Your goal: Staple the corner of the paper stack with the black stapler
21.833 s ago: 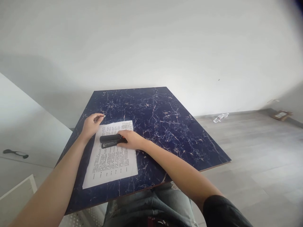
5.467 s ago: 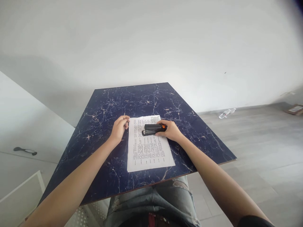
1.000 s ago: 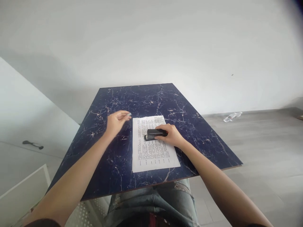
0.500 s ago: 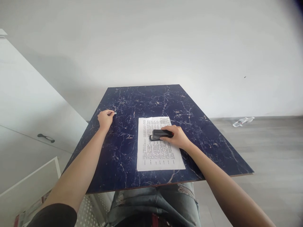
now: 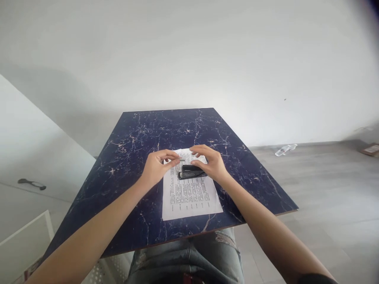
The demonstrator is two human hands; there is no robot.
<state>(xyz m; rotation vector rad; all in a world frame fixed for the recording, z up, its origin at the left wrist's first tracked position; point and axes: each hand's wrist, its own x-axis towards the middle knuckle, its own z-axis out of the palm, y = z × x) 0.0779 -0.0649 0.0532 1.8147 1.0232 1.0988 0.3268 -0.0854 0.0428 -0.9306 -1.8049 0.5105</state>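
Between the thumb and fingers of my left hand (image 5: 160, 165) is a small grey strip, which looks like a strip of staples (image 5: 182, 159). It is held over the upper part of a printed sheet of paper (image 5: 189, 197). A black stapler (image 5: 189, 173) lies across the sheet, just below the strip. My right hand (image 5: 211, 161) hovers at the stapler's right end with thumb and fingers apart, facing my left fingertips. It hides the stapler's right end, and whether the thumb touches it I cannot tell.
Under the paper is a dark blue marbled table (image 5: 142, 142) with its far edge near a white wall (image 5: 189, 59). A clear plastic item (image 5: 286, 150) lies on the grey floor at the right. A white cabinet with a dark handle (image 5: 32, 184) stands at the left.
My left hand has come from the table's left side to above the paper with the strip. My right hand has let go of the stapler and opened. The view has shifted slightly.
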